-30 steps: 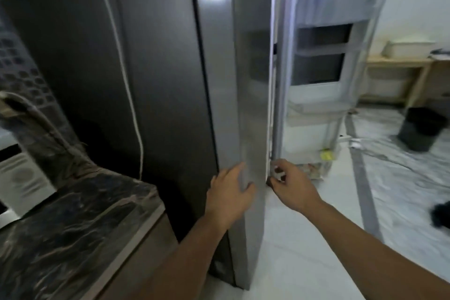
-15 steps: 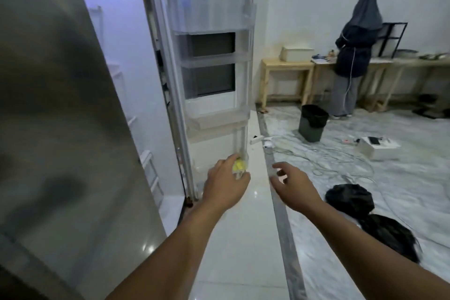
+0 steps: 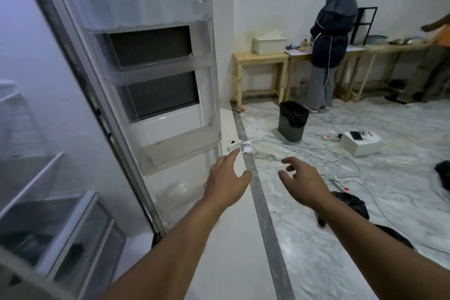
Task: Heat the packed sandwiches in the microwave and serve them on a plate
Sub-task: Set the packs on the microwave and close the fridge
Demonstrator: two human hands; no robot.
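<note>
Both hands, the left hand (image 3: 225, 184) and right hand (image 3: 300, 181), hung apart and empty beside the open fridge door (image 3: 155, 75); no sandwiches showed, so fetching, heating and plating seemingly remained.

One head view only, nothing to share with. It looked forward and down from standing height, wide-angled, edges bowed. The left hand (image 3: 225, 181) and right hand (image 3: 302, 181) reached out close below centre. The open fridge door (image 3: 155, 85) stood near on the left; tables (image 3: 260, 58) sat far across the floor (image 3: 341, 238).
</note>
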